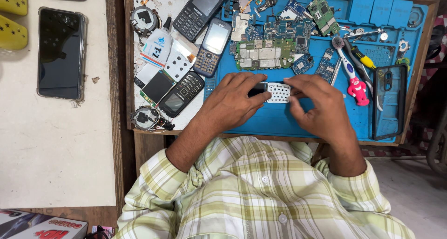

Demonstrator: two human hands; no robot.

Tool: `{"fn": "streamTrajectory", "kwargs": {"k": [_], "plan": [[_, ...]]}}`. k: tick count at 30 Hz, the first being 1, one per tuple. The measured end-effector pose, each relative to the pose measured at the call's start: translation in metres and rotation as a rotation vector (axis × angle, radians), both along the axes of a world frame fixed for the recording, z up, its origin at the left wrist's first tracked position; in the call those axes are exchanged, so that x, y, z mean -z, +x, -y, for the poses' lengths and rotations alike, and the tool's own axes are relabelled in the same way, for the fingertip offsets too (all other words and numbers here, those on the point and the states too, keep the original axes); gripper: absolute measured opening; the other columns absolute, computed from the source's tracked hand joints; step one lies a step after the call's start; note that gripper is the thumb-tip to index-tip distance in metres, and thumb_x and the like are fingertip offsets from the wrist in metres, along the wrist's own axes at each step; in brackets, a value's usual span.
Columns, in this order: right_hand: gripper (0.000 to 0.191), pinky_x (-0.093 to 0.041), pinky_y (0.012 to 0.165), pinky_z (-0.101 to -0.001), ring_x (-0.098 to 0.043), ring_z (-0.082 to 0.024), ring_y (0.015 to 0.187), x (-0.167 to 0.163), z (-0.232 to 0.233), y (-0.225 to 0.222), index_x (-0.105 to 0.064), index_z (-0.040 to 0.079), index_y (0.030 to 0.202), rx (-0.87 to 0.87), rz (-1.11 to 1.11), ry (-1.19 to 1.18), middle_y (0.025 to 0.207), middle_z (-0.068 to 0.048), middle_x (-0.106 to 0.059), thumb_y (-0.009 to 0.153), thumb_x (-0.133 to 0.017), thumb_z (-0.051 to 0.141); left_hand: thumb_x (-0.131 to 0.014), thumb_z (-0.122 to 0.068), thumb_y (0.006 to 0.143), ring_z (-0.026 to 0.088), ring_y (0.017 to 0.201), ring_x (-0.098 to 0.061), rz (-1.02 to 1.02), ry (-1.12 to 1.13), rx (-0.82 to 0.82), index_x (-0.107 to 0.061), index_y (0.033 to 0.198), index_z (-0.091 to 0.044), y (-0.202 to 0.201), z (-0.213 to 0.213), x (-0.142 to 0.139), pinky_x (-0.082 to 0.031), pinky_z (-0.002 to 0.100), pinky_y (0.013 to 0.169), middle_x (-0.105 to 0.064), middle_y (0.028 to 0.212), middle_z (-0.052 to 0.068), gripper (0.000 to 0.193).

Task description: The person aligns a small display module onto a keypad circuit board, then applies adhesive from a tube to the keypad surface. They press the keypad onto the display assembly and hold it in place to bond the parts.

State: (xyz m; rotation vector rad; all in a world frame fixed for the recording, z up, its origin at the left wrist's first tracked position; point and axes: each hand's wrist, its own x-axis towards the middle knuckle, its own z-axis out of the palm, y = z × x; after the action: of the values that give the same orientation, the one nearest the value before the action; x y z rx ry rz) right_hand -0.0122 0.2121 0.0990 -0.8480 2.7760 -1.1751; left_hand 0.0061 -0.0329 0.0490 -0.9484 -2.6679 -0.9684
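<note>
- Keypad phone (272, 91), opened, sits on the blue repair mat (279, 120), pinched between both hands.
- Left hand (233, 101) closed on its dark end; right hand (316, 104) fingers press the white keypad membrane.
- Likely seating the membrane; next needs even, aligned pressure.

Wooden workbench (128, 57) carries blue repair mat (279, 120), keypad phones (212, 47).

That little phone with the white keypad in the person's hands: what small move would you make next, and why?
Probably press the white keypad flat with the right hand. It lies on the small phone that the left hand steadies over the blue mat, and both hands' fingertips already rest at its edges.
</note>
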Motion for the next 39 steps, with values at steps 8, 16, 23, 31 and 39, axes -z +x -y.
{"fn": "streamTrajectory", "kwargs": {"k": [8,16,23,31,39], "plan": [[0.022,-0.062,0.084,-0.0257,-0.074,-0.014,0.099,0.033,-0.016,-0.002,-0.063,-0.005,0.118,0.186,0.323,-0.339,0.116,-0.013,-0.067,0.096,-0.067,-0.008,-0.074,-0.025,0.093,0.027,0.130,-0.055,0.003,0.006,0.003,-0.073,0.118,-0.018,0.001,-0.002,0.003,-0.045,0.045,0.105,-0.059,0.138,0.009,0.026],[0.020,-0.061,0.080,-0.0248,-0.073,-0.012,0.093,0.047,-0.019,0.001,-0.065,-0.005,0.111,0.237,0.305,-0.301,0.101,-0.010,-0.073,0.094,-0.074,-0.004,-0.072,-0.024,0.095,0.027,0.130,-0.055,0.002,-0.005,0.001,-0.073,0.118,-0.019,0.001,-0.004,0.004,-0.045,0.045,0.105,-0.060,0.137,0.008,0.024],[0.015,-0.061,0.075,-0.0237,-0.074,-0.011,0.086,0.050,-0.017,0.002,-0.064,-0.003,0.102,0.277,0.281,-0.239,0.093,-0.009,-0.074,0.093,-0.077,-0.002,-0.072,-0.025,0.095,0.028,0.129,-0.055,-0.008,0.005,0.011,-0.074,0.118,-0.018,0.000,-0.003,0.004,-0.045,0.045,0.104,-0.060,0.137,0.008,0.024],[0.017,-0.059,0.074,-0.0228,-0.072,-0.010,0.088,0.059,-0.019,0.002,-0.060,-0.002,0.102,0.250,0.293,-0.333,0.096,-0.009,-0.071,0.094,-0.076,-0.003,-0.074,-0.026,0.094,0.027,0.129,-0.056,0.000,0.011,0.008,-0.074,0.118,-0.019,0.000,-0.002,0.004,-0.045,0.044,0.104,-0.060,0.137,0.007,0.025],[0.017,-0.061,0.075,-0.0232,-0.072,-0.010,0.086,0.062,-0.022,0.001,-0.059,-0.003,0.100,0.255,0.287,-0.332,0.095,-0.009,-0.071,0.094,-0.075,-0.004,-0.076,-0.026,0.092,0.027,0.127,-0.056,-0.005,-0.006,0.013,-0.071,0.123,-0.018,-0.001,-0.001,0.003,-0.045,0.044,0.103,-0.060,0.137,0.006,0.033]]}}
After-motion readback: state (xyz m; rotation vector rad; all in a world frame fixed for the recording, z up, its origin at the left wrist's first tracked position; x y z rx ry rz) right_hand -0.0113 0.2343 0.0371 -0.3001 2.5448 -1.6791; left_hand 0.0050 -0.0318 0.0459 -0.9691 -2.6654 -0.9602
